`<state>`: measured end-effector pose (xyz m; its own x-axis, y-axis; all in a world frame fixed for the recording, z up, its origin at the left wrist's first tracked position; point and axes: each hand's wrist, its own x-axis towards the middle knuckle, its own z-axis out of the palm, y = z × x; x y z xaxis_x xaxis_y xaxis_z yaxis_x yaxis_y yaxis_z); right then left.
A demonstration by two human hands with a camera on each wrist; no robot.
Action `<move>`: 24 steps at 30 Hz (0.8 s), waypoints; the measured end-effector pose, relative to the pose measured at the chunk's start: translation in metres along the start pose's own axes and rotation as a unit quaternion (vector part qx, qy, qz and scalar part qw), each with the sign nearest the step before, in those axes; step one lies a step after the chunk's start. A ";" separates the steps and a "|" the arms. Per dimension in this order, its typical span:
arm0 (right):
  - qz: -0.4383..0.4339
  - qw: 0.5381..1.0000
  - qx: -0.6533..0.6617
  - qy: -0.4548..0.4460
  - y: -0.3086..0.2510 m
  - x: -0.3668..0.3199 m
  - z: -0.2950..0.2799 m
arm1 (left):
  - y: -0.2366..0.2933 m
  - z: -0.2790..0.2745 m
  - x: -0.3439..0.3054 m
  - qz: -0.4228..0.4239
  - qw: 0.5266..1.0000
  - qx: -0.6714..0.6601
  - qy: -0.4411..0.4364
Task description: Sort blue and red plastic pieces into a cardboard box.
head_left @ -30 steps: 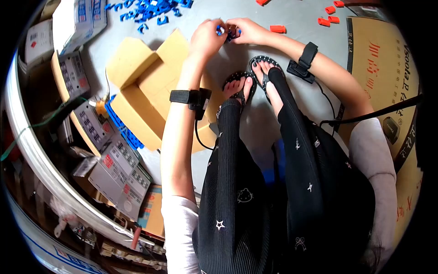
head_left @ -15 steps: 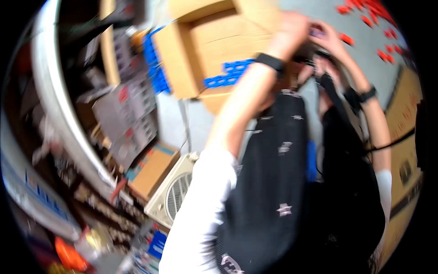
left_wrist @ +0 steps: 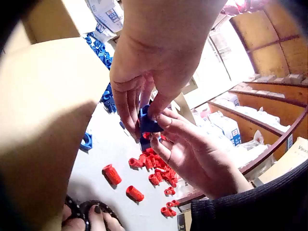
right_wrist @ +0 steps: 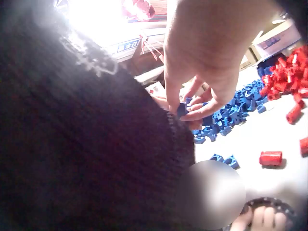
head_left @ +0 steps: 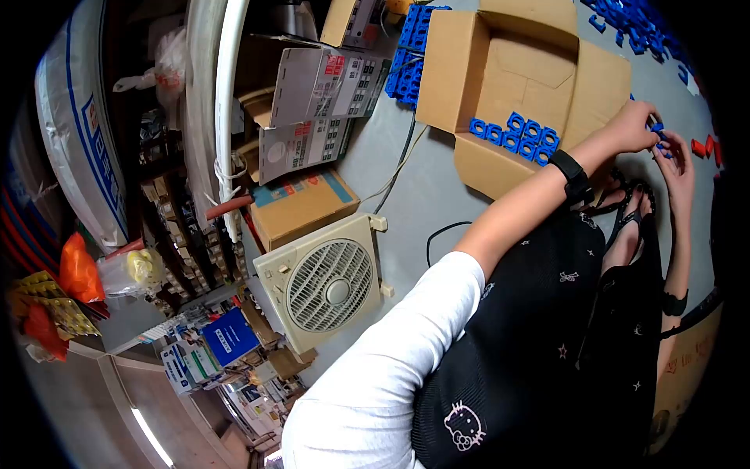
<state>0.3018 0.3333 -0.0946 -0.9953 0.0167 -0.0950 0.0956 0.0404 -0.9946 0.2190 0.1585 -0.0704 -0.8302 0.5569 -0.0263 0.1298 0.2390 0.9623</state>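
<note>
Both hands meet at the right of the head view, beyond the knees. My left hand (head_left: 631,127) pinches a blue plastic clip (left_wrist: 149,121) between thumb and fingers. From the other side, my right hand (head_left: 676,168) has thumb and fingertips on the same blue clips, seen also in the right wrist view, where the right hand (right_wrist: 204,72) bends down over them. Part of the held pieces is hidden by fingers. Beside the left forearm stands an open cardboard box (head_left: 442,74), with joined rows of blue clips (head_left: 512,139) along its near side.
Loose blue clips (head_left: 637,27) lie heaped on the floor, with red cylindrical pieces (left_wrist: 147,166) near the hands. More blue rows (head_left: 408,59) lie left of the box. A box fan (head_left: 328,285), cartons (head_left: 312,82) and shelving stand at left. Sandalled feet (head_left: 629,211) are below the hands.
The head view has swung left, bringing the fan, shelving and box contents into sight. The hands stay together at the blue clips and now appear farther right.
</note>
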 end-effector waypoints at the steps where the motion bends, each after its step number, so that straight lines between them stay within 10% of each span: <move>1: 0.000 1.000 -0.001 0.000 -0.007 -0.001 0.003 | 0.001 0.000 0.000 0.012 1.000 -0.022 0.019; 17: 0.002 0.968 -0.102 0.227 -0.085 -0.027 0.028 | -0.014 0.013 0.007 -0.004 0.994 -0.044 0.096; 24: 0.144 0.977 0.011 0.157 -0.036 -0.025 0.012 | -0.022 0.016 0.007 -0.012 0.997 0.039 0.069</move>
<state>0.3232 0.3196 -0.0574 -0.8737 0.3303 -0.3572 0.3678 -0.0320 -0.9293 0.2192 0.1701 -0.0959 -0.8993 0.4373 -0.0073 0.1461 0.3161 0.9374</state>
